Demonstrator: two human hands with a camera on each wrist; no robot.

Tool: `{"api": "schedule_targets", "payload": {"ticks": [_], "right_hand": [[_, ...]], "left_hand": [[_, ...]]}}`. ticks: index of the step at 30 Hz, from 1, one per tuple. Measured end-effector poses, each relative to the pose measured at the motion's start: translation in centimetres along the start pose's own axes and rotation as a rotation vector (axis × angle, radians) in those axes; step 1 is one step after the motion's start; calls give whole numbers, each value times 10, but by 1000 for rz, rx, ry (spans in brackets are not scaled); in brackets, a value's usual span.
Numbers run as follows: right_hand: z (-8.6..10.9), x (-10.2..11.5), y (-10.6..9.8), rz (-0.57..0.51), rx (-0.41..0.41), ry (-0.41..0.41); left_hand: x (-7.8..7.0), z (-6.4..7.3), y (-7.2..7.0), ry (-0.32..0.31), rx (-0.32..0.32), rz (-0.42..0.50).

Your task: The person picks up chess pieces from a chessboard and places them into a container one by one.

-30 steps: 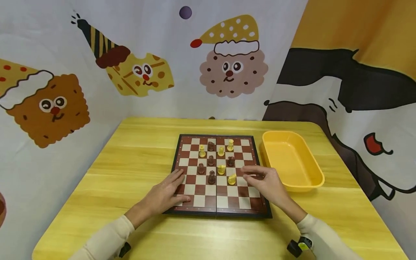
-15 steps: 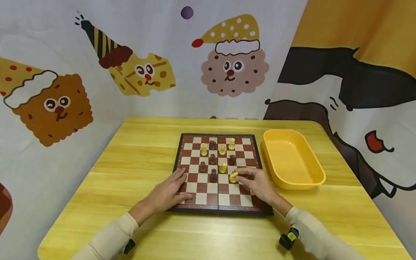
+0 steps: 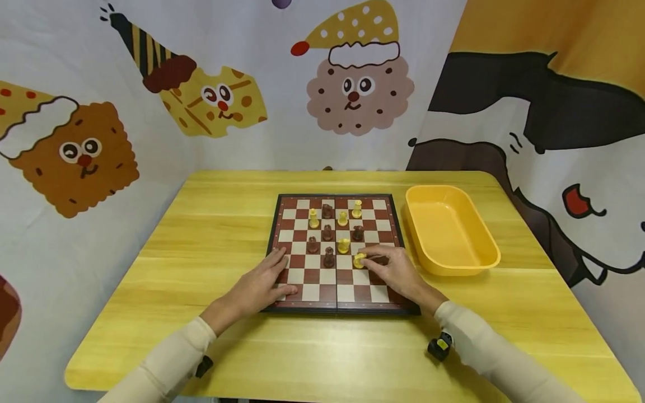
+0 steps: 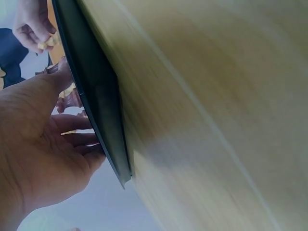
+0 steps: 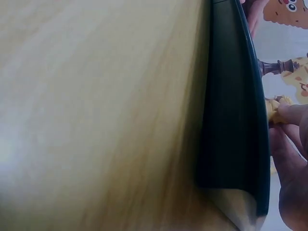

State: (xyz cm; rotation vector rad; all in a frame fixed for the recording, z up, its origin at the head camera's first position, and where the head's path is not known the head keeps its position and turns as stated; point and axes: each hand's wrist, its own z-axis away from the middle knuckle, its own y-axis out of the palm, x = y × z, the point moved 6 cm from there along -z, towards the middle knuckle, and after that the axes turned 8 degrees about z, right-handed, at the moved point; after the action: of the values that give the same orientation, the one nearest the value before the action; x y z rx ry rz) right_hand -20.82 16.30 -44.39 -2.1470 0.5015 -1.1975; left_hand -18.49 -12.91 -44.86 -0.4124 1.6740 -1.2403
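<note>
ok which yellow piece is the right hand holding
The yellow piece closest to the near edge of the board. The right hand pinches it; the other four sit farther back, untouched.

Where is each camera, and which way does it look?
Head: on the head, looking forward and down at the chessboard; left hand, right hand and sleeves show.
Left wrist: on that wrist, facing the board's dark side and the table; left hand large, right hand small.
Right wrist: on that wrist, facing the same things; right hand shows.
Both wrist views share the yellow chess piece the right hand pinches.
</note>
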Motion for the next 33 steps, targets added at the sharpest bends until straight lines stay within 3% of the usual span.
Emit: {"api": "schedule_targets", "payload": {"ticks": [12, 22, 28, 33], "right_hand": [[-1, -2, 2, 25, -14, -9], [-4, 0, 1, -12, -27, 17], [-10, 8, -15, -39, -110, -33], [-14, 12, -31, 11, -140, -45]], "left_hand": [[3, 4, 0, -25, 21, 42], [6, 1, -3, -82, -7, 82], [6, -4, -4, -103, 1, 66], [4, -6, -2, -107, -1, 58]]}}
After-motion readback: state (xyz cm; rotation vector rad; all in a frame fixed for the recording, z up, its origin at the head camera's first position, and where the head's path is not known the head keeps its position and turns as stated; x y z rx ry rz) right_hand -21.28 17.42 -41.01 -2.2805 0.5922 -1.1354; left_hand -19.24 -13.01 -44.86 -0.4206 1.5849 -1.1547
